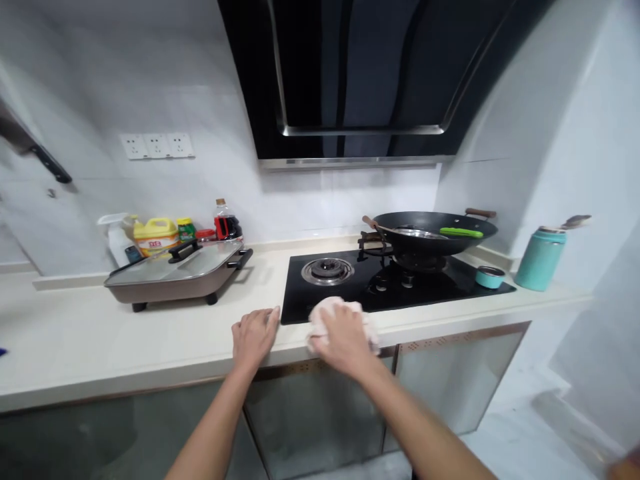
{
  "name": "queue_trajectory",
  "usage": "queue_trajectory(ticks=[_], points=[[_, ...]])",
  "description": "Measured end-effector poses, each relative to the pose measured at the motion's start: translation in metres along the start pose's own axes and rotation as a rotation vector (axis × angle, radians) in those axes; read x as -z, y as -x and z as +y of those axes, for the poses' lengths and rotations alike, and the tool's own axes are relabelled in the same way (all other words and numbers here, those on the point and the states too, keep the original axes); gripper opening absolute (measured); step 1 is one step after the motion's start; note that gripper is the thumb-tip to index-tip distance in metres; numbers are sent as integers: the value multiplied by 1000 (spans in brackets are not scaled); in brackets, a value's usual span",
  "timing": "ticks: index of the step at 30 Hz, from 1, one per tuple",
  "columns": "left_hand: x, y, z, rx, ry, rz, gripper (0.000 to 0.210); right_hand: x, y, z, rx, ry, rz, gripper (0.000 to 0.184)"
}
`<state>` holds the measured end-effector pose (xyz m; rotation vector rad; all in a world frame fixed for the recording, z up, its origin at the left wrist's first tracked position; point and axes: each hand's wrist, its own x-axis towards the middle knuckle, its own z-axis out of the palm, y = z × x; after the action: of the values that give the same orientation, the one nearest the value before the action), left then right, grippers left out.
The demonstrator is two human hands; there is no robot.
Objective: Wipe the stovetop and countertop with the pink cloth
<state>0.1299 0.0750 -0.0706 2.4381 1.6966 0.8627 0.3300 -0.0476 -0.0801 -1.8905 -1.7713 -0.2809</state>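
Note:
Under my right hand [344, 337] is a pale pink cloth [371, 327], gripped and pressed on the front edge of the black gas stove [300, 303] and the counter beside it. Some of the cloth is hidden by the hand, which is slightly blurred. My left hand [254, 337] rests on the white countertop [190, 340], just left of the stove's front corner. Its fingers lie flat, with the thumb apart, and it holds nothing. Behind the cloth is the left burner [327, 270], bare of any pan.
A black wok [425, 243] with a green-handled utensil [461, 233] sits on the right burner. Beside it stand a small teal cup [490, 278] and a teal flask [541, 261]. An electric pan [170, 287] with a glass lid is at left, before several bottles. The range hood [350, 73] hangs above.

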Motion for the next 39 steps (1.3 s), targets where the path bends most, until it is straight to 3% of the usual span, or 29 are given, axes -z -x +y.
queue_trajectory(ticks=[3, 5, 7, 10, 15, 19, 24, 28, 33, 37, 39], points=[[1, -3, -5, 20, 36, 1, 58, -29, 2, -46, 204, -77, -17, 66], [2, -5, -8, 45, 47, 14, 60, -44, 7, -58, 285, -108, 16, 75], [3, -6, -10, 65, 38, 17, 61, -50, 11, -56, 317, -136, 40, 78], [4, -6, -9, 60, 9, 7, 59, -41, 14, -34, 282, -177, 45, 76], [3, -4, -7, 38, -39, -3, 52, 0, 14, 28, 75, -203, 42, 58], [2, -2, -7, 39, -41, 6, 50, 27, 31, 98, -42, -92, 113, 53], [-1, -2, -7, 26, -58, 27, 46, 48, 56, 196, -230, 113, 221, 49], [-4, -2, -8, 16, -51, 51, 46, 53, 76, 253, -435, 238, 317, 51], [-5, -1, -6, 9, -72, 49, 44, 36, 94, 271, -744, 48, 585, 73], [-5, 0, -3, -10, -114, 55, 44, 17, 86, 249, -915, -240, 762, 93], [-5, 1, -2, -17, -127, 58, 45, 4, 79, 230, -923, -209, 802, 96]])
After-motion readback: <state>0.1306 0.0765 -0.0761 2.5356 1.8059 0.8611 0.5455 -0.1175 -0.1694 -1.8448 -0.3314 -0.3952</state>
